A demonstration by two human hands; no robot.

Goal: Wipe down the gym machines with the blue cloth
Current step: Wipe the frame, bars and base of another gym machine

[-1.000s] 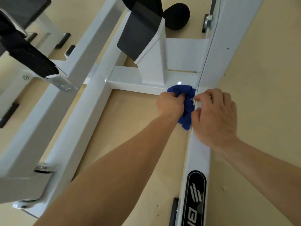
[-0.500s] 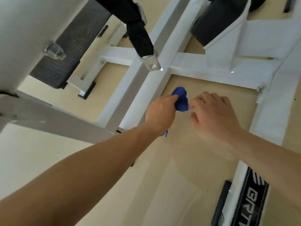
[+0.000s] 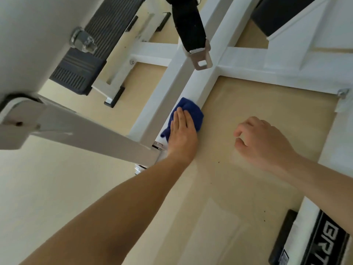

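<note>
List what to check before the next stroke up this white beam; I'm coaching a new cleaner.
1. Blue cloth under the left hand: ok, flat fingers press it.
2. Cloth on the white beam: ok, it drapes over the beam's edge.
3. Right hand free: ok, loosely curled, holding nothing, apart from the cloth.
4. Path up the beam clear: not ok, a metal buckle on a black strap hangs over it.
5. Dirt left on the beam: cannot tell.

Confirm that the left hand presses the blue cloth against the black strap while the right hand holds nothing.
Wrong. The head view shows the left hand pressing the blue cloth on the white frame bar, not the black strap; the right hand holds nothing.
</note>
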